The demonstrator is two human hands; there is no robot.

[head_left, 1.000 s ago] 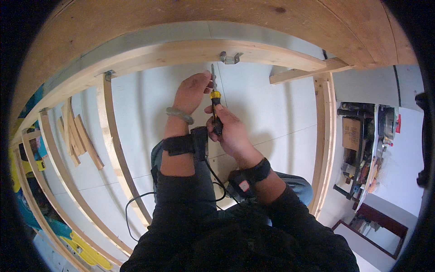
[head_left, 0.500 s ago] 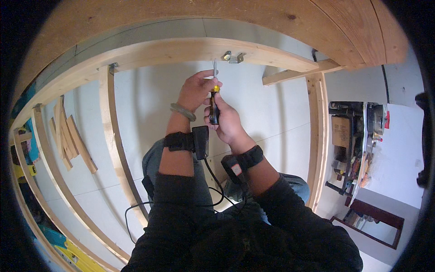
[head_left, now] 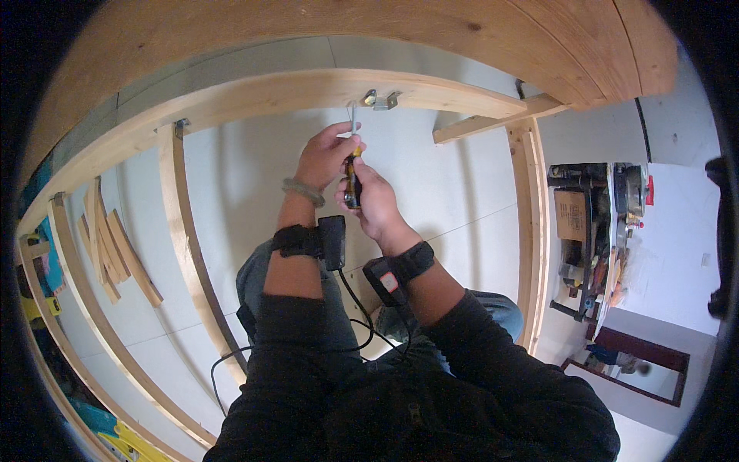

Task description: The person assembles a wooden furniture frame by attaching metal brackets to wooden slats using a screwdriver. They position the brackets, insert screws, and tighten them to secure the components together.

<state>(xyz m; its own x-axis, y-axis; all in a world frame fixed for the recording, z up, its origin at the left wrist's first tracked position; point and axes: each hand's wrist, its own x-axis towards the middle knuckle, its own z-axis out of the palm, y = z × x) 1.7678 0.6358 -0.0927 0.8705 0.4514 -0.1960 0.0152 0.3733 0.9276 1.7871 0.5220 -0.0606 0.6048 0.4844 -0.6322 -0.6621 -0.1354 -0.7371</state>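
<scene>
A screwdriver (head_left: 353, 185) with a black and yellow handle points away from me, its thin shaft reaching toward the long wooden rail (head_left: 262, 94). My right hand (head_left: 379, 206) is closed around the handle. The fingers of my left hand (head_left: 317, 160) pinch the screwdriver where handle and shaft meet, with one finger beside the shaft. Whether the tip touches a screw is too small to tell. Just right of the tip, a small metal bracket (head_left: 390, 102) and a shiny metal piece (head_left: 370, 98) sit on the rail's edge.
Upright slats (head_left: 185, 223) join the rail at left, one at a metal bracket (head_left: 182, 127). Loose wood strips (head_left: 135, 262) lie between slats. A wide wooden board (head_left: 369, 27) arches across the far side. Right stands a cluttered shelf (head_left: 585, 231). Black cables (head_left: 356, 304) hang from my wrist devices.
The whole view has shifted slightly, so the frame and hands appear a little further left. Both hands keep their hold on the screwdriver.
</scene>
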